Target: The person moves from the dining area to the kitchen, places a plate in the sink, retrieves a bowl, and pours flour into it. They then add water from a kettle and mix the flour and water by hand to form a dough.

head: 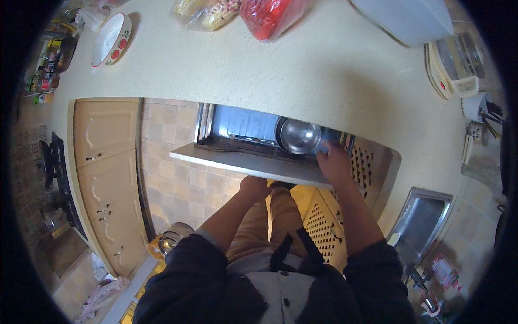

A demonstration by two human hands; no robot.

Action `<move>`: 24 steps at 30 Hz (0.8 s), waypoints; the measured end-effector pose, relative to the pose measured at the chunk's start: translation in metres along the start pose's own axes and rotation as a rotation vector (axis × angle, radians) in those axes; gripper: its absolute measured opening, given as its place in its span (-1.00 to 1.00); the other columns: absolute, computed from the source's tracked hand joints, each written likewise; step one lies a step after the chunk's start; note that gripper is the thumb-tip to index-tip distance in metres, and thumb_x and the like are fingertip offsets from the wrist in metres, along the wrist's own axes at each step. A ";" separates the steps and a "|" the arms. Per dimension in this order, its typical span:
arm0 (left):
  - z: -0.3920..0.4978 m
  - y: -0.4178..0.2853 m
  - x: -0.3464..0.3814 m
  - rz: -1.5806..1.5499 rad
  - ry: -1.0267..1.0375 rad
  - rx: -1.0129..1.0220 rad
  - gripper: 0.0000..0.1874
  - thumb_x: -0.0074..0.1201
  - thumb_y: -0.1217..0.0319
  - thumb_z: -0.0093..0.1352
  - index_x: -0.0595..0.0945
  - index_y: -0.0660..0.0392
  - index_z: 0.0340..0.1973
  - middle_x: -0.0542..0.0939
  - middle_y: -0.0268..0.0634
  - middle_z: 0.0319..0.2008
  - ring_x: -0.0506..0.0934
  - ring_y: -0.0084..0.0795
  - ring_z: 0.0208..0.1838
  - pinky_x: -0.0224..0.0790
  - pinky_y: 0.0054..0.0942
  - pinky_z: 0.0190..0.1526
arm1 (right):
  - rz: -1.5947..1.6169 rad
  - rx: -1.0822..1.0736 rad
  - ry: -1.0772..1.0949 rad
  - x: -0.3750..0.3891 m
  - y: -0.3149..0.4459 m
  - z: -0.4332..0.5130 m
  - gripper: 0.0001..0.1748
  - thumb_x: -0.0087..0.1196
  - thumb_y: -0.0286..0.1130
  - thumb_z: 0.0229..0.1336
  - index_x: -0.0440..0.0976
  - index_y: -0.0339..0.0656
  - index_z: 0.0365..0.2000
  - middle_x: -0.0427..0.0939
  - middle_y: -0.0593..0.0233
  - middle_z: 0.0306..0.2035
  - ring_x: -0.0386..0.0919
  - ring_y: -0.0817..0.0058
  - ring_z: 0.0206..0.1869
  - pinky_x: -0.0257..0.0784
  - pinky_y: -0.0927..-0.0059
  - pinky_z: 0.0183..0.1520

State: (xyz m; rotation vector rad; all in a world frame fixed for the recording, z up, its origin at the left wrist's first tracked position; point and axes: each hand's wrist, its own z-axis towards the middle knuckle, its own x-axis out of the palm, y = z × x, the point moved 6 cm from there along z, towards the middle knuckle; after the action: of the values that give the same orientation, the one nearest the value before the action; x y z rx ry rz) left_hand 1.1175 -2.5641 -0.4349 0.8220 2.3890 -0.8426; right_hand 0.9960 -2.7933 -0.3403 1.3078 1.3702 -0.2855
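Note:
A pulled-out drawer with a pale front panel (243,164) stands open under the countertop. My left hand (255,187) grips the outer side of that panel, its fingertips hidden beneath the edge. Inside the drawer, a round shiny metal bowl (300,135) rests on or in a darker round vessel (279,131). To the right of the bowl, my right hand (335,160) reaches in with blurred fingers close to the rim. A bluish blur lies around those fingertips, and I cannot tell whether they hold anything. A blue-white drawer bottom (245,123) shows on the left.
The cream countertop (307,77) overhangs the drawer. On it are a strawberry-patterned bowl (112,40), bagged corn (210,14), a red plastic bag (265,18) and a kitchen appliance (455,65). A metal sink (425,220) sits right; a lattice cabinet door (323,222) stands near my legs.

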 end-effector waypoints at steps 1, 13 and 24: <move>-0.006 0.002 0.003 -0.060 -0.036 -0.011 -0.46 0.11 0.04 0.24 0.53 0.15 0.01 0.56 0.03 -0.04 0.52 -0.03 0.05 0.43 -0.15 0.02 | -0.131 0.017 -0.044 0.008 -0.005 0.005 -0.61 0.11 -0.14 0.09 0.54 -0.21 -0.17 0.59 0.09 -0.21 0.58 0.15 -0.14 0.48 0.15 -0.11; -0.028 -0.010 -0.009 -0.115 -0.035 0.036 -0.55 -0.06 0.07 0.29 0.57 0.04 -0.02 0.58 0.00 -0.05 0.51 0.05 0.02 0.38 -0.14 0.05 | -0.247 0.381 0.304 0.072 -0.053 0.021 -0.41 -0.02 0.16 0.05 0.60 -0.16 -0.21 0.60 -0.02 -0.15 0.58 0.07 -0.08 0.46 0.10 0.01; -0.025 0.012 -0.014 -0.025 0.022 0.069 -0.34 0.15 0.01 0.24 0.43 0.09 0.16 0.49 0.02 0.12 0.51 0.00 0.07 0.34 -0.09 0.07 | 0.241 0.309 0.265 -0.058 -0.015 -0.103 -0.48 -0.07 0.02 0.12 0.56 -0.31 -0.45 0.56 -0.10 -0.47 0.56 0.04 -0.40 0.47 0.12 -0.25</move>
State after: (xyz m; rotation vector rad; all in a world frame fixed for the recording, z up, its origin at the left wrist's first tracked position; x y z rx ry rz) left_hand 1.1296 -2.5452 -0.4134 0.8337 2.4060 -0.9352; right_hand 0.9126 -2.7473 -0.2691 1.8036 1.4066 -0.1663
